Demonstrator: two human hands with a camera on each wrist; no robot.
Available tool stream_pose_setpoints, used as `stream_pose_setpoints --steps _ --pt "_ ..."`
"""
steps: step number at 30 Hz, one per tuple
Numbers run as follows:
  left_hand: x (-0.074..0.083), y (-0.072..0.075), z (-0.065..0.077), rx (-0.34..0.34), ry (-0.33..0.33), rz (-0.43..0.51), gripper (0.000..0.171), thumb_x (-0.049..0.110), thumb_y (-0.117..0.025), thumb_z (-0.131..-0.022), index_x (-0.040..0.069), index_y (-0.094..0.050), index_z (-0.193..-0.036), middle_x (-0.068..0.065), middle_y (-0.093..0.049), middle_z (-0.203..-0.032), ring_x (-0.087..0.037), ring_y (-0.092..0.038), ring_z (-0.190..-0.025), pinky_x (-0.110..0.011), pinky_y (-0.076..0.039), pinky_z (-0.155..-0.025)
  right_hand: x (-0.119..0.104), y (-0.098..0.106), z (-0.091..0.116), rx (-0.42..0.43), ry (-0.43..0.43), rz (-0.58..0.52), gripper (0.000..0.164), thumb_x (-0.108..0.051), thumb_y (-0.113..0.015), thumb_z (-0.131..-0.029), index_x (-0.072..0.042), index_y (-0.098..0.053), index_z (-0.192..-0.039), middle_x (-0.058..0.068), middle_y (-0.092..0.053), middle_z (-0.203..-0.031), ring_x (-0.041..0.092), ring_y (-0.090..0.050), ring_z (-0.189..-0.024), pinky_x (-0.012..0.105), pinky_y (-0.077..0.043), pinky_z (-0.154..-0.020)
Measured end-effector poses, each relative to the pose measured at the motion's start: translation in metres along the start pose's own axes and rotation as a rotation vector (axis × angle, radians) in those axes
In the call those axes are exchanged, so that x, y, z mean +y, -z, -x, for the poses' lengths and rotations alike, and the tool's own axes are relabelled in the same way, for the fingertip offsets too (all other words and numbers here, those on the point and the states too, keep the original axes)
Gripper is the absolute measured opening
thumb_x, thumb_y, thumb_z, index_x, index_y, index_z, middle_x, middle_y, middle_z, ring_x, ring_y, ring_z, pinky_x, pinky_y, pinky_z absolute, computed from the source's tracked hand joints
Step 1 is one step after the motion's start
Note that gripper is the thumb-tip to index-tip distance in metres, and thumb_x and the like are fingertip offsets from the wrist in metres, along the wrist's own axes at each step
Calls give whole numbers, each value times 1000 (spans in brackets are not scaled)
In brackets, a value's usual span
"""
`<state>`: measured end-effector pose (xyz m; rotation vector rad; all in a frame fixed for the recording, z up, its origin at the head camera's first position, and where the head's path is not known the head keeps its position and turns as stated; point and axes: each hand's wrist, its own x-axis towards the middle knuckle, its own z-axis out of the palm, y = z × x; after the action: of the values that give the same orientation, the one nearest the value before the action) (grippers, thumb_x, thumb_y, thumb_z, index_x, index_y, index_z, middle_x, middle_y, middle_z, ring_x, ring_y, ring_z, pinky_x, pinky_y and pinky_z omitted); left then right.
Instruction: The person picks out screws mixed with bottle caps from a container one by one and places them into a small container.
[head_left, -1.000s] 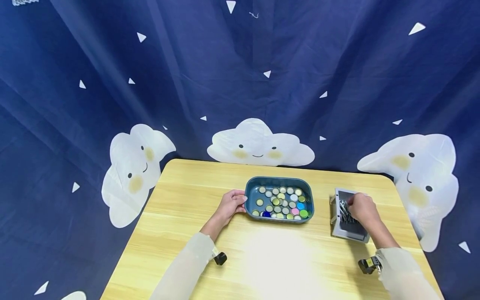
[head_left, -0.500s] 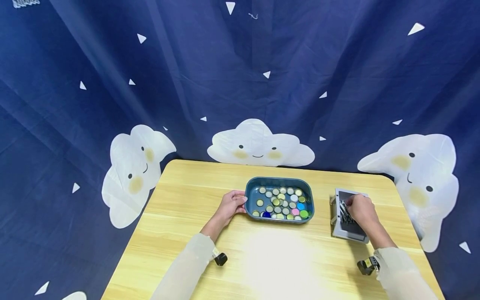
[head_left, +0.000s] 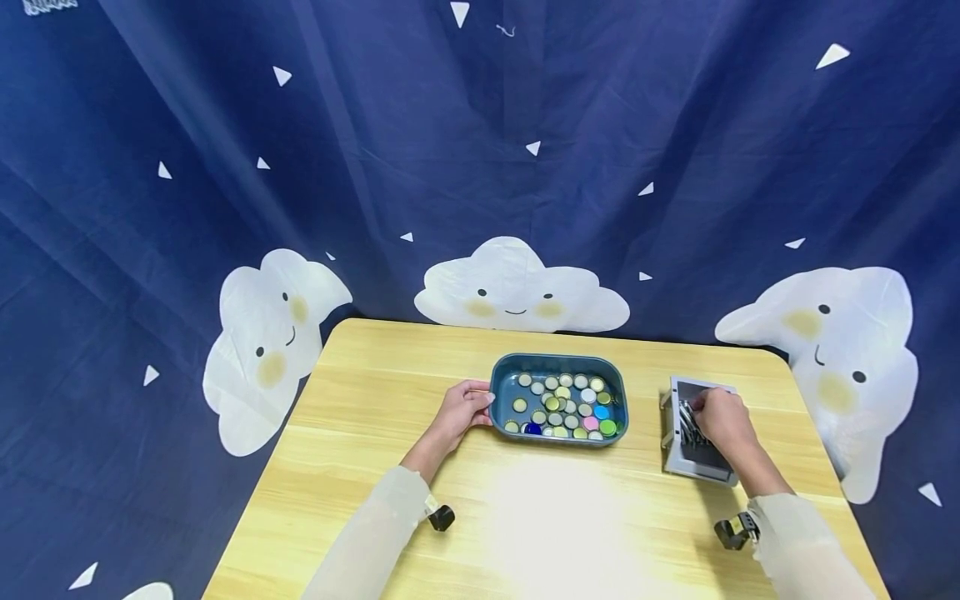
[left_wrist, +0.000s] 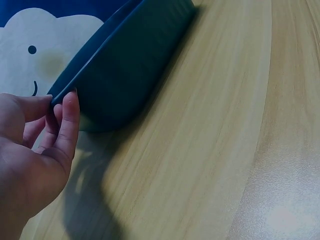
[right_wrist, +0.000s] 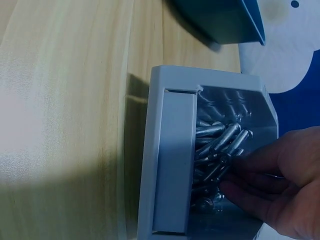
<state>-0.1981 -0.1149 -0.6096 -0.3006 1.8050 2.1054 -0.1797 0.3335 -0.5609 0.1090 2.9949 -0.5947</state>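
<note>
A dark teal rectangular tub [head_left: 558, 441] rests on the table, with several bottle caps [head_left: 562, 392] spread over its floor. My left hand [head_left: 457, 412] pinches the tub's left end wall at the rim, thumb at the top edge and fingers outside, as the left wrist view shows. Over on the right stands a grey bin [right_wrist: 172, 160] with a dark interior, holding a pile of shiny metal bolts [right_wrist: 227, 137]. My right hand [right_wrist: 285, 185] reaches inside it, fingers and thumb closed around a bolt at the edge of the pile. Part of that bolt is hidden behind the fingers.
The light wood table [head_left: 375, 375] ends at a dark blue curtain [head_left: 487, 167] printed with white clouds. Bare tabletop separates the tub from the grey bin. Black wrist cameras sit on both forearms, low over the table.
My right hand has shifted very slightly within the grey bin, among the bolts. The left hand and the tub have stayed in place.
</note>
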Motion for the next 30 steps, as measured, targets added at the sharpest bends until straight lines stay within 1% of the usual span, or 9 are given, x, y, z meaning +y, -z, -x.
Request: stream_pose_setpoints --steps 5,9,11,14,18,25,30 --pt "0 0 0 -4 -3 -3 39 4 -67 -98 -8 -57 -133 -9 -67 -91 -12 -64 -67 -23 -63 -60 0 0 1 -7 -9 -5 8 5 -67 -86 7 -74 -87 26 -73 -88 36 -66 -76 52 -59 -68" --pt "-1 -1 -1 -1 -1 1 39 4 -68 -98 -8 -57 -133 -9 -67 -91 -12 -64 -66 -23 -63 -59 1 2 2 -5 1 -4 8 4 -65 -86 5 -74 -84 24 -72 -85 34 -63 -73 49 -57 -63" --pt "-1 -1 -1 2 0 0 38 4 -68 -98 -7 -58 -133 -8 -67 -91 -12 -64 -66 -23 -63 -58 1 3 3 10 12 -5 9 3 -65 -86 4 -74 -84 25 -73 -85 36 -64 -73 52 -57 -64" --pt "0 0 -2 5 1 -3 37 4 -67 -98 -7 -58 -132 -9 -67 -91 -12 -63 -66 -23 -63 -58 0 4 4 32 29 -9 11 1 -65 -86 5 -75 -87 27 -74 -90 43 -68 -77 58 -59 -69" --pt "2 -1 -2 9 6 -5 36 3 -67 -98 -6 -58 -132 -11 -68 -94 -13 -63 -67 -24 -63 -59 0 7 6 52 42 -6 12 -2 -66 -88 6 -75 -89 28 -74 -91 48 -69 -81 61 -59 -72" --pt "4 -2 -2 18 0 -5 38 2 -67 -98 -8 -57 -133 -12 -67 -94 -14 -63 -66 -23 -62 -59 2 11 10 98 66 -28 14 -3 -65 -89 7 -74 -91 26 -75 -90 51 -68 -83 64 -56 -74" --pt "4 0 -3 22 -7 -7 38 2 -66 -98 -9 -56 -133 -13 -66 -93 -14 -62 -65 -22 -62 -57 2 17 13 126 98 -40 14 -4 -64 -89 6 -75 -89 25 -76 -89 50 -68 -81 64 -56 -73"
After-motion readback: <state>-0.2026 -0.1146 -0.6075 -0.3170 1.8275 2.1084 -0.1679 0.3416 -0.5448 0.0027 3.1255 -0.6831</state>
